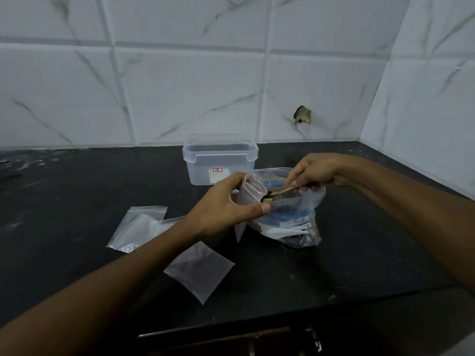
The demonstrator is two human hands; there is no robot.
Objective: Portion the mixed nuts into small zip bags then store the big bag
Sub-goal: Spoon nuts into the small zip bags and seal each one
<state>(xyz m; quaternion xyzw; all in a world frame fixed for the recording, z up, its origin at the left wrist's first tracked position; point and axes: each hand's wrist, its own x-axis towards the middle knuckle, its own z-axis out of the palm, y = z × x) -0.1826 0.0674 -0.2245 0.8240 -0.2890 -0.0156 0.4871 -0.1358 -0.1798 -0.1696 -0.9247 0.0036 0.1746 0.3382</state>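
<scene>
Both forearms bare, no sleeves; hands, left (226, 205) & right (314, 173), w/o gloves or rings.

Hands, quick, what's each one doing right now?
Left hand: closed, holding a small bag open.
Right hand: closed, holding a spoon of nuts.

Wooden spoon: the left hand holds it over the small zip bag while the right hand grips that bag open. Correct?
Hands are swapped. In the head view the right hand holds the wooden spoon, and the left hand grips the small zip bag open.
</scene>
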